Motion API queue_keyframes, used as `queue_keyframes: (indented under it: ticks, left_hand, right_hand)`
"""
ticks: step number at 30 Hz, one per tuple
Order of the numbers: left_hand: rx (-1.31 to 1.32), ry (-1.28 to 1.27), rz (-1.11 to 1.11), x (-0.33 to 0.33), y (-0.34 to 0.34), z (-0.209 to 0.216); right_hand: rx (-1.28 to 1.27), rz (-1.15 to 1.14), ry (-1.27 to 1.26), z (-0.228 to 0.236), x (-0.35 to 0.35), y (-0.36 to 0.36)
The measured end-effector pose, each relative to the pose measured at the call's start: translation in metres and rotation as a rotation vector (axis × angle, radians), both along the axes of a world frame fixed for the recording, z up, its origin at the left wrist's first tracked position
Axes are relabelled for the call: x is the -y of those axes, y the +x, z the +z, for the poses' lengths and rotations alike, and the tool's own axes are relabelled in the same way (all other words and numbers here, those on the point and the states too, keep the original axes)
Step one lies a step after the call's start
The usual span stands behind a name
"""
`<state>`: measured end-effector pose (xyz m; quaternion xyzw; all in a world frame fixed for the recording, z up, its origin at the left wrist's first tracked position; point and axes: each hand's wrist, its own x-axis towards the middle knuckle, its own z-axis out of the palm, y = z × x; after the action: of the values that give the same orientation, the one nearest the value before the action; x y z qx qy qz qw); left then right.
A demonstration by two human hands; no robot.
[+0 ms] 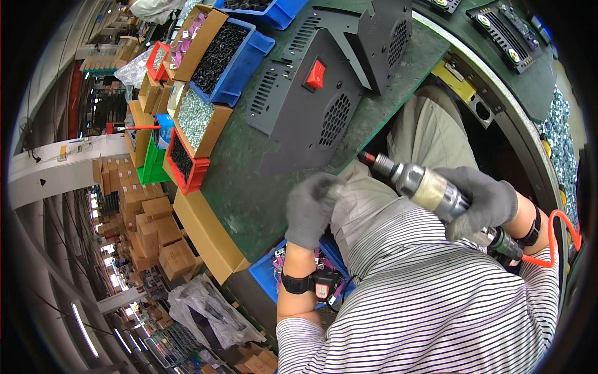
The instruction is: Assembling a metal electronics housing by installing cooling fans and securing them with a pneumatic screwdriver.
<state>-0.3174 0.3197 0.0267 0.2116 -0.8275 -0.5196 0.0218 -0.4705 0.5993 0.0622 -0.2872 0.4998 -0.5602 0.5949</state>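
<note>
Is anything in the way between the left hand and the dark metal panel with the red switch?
Nothing visible: in the picture, the left hand is below the metal panel, the power tool off to the right.

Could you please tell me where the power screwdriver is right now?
In the head view, the power screwdriver is right of centre, held in the gloved right hand, to the right of the gloved left hand.

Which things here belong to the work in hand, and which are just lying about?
In use, apparently:
power screwdriver, in the right hand
dark metal panel with red switch, near the left hand

Seemingly just lying about:
cardboard cartons
plastic sheeting
</note>
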Motion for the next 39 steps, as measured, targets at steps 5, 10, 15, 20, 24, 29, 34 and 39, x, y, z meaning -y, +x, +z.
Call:
queue_keyframes:
  ticks: [5, 10, 15, 20, 24, 29, 34, 39]
  left_hand:
    - [-0.153, -0.486, 0.212, 0.003, -0.026, -0.019]
    - [-0.316, -0.479, 0.125, 0.003, -0.043, -0.030]
    - [-0.261, -0.935, -0.079, 0.013, -0.039, -0.023]
    - [-0.220, -0.544, 0.030, 0.019, -0.044, -0.030]
    - [-0.258, -0.557, 0.031, 0.019, -0.044, -0.034]
    - [-0.223, -0.604, -0.004, 0.017, -0.043, -0.031]
    - [-0.224, -0.639, -0.059, 0.018, -0.043, -0.026]
    - [-0.160, 0.115, 0.026, 0.033, -0.027, -0.011]
  right_hand:
    - [-0.010, -0.082, 0.025, -0.008, 0.007, 0.002]
    - [0.010, -0.020, 0.004, -0.005, 0.016, 0.006]
    - [-0.060, 0.035, 0.004, 0.000, 0.023, 0.006]
    - [-0.123, -0.034, -0.061, -0.003, 0.029, 0.011]
    - [-0.194, -0.004, -0.025, -0.002, 0.036, 0.011]
    - [0.104, -0.011, 0.045, 0.009, 0.041, 0.008]
    - [-0.023, -0.035, -0.032, 0.010, 0.047, 0.010]
    - [-0.181, -0.045, -0.102, 0.009, 0.039, 0.008]
